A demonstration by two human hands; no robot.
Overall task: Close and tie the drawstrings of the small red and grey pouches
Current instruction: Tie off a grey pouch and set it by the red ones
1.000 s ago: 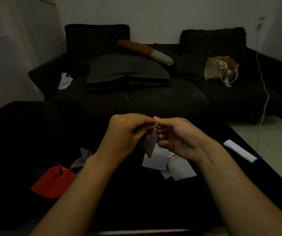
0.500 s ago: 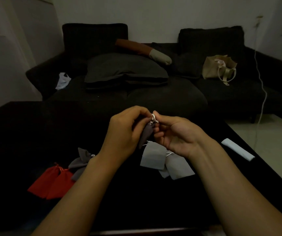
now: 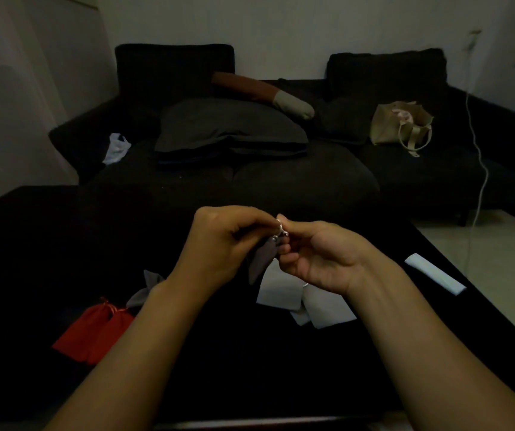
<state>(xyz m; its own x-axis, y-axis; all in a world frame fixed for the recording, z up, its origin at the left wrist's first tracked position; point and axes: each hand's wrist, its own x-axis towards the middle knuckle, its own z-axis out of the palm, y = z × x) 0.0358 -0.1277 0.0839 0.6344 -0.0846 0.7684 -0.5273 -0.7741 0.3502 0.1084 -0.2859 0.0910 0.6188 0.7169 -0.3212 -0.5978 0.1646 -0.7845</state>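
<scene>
- left hand (image 3: 219, 244): fingers curled, pinching neck of grey pouch (image 3: 261, 259), held up over black table (image 3: 32, 259)
- right hand (image 3: 318, 256): fingertips pinching pale drawstring (image 3: 281, 233) at pouch top; knot state unclear, too dim
- red pouches (image 3: 94, 331) lying on table at left, another grey pouch (image 3: 147, 287) just beside them
- pale grey pouches (image 3: 296, 300) flat on table below the hands

Left hand (image 3: 225, 244) and right hand (image 3: 318, 259) pinch a grey pouch's (image 3: 261, 259) drawstring (image 3: 281, 231) above a black table (image 3: 250, 368).
</scene>
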